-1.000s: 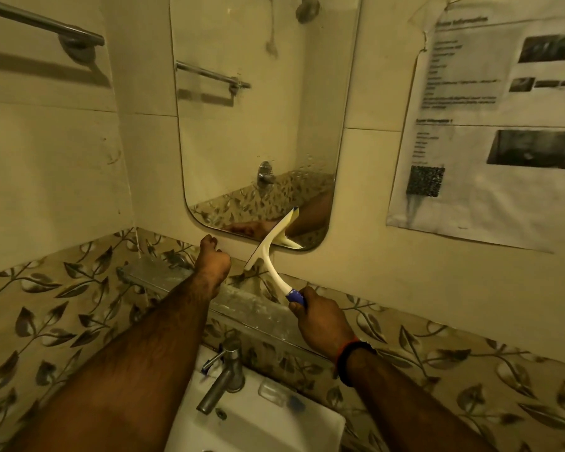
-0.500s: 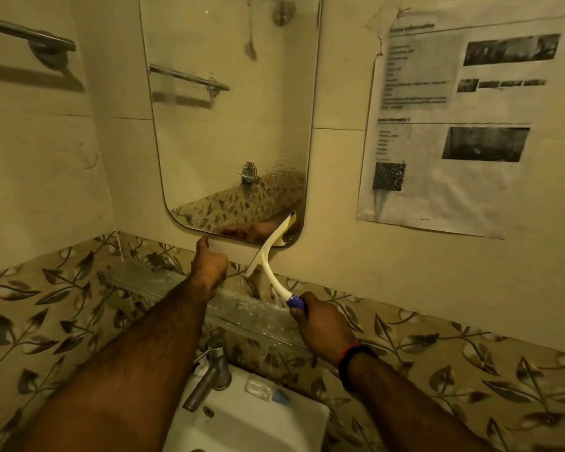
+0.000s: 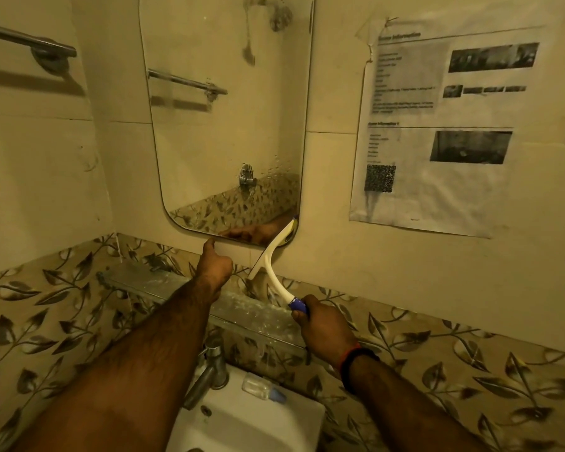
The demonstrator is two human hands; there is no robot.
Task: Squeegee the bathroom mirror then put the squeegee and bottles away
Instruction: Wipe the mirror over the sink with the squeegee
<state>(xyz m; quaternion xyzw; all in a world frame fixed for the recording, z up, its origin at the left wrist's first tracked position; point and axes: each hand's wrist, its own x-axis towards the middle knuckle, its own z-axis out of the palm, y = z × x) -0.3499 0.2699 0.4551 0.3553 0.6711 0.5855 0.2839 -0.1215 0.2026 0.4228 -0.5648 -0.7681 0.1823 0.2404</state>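
Note:
A rounded mirror (image 3: 222, 125) hangs on the beige tiled wall, with droplets near its lower right side. My right hand (image 3: 323, 331) grips the blue end of a white squeegee (image 3: 276, 272). The squeegee's blade leans against the mirror's lower right corner and reaches below the mirror's edge. My left hand (image 3: 214, 269) is a loose fist with the thumb up, touching the wall just under the mirror's bottom edge. A small clear bottle with a blue cap (image 3: 263, 386) lies on its side on the basin rim.
A glass shelf (image 3: 163, 282) runs under the mirror. Below it are a metal tap (image 3: 209, 370) and a white basin (image 3: 252, 425). A towel bar (image 3: 30, 44) is fixed at upper left. A printed paper sheet (image 3: 437, 125) is taped to the wall on the right.
The squeegee has slid down and right along the mirror to its lower right corner. My left hand stays under the mirror's bottom edge. The view has shifted slightly.

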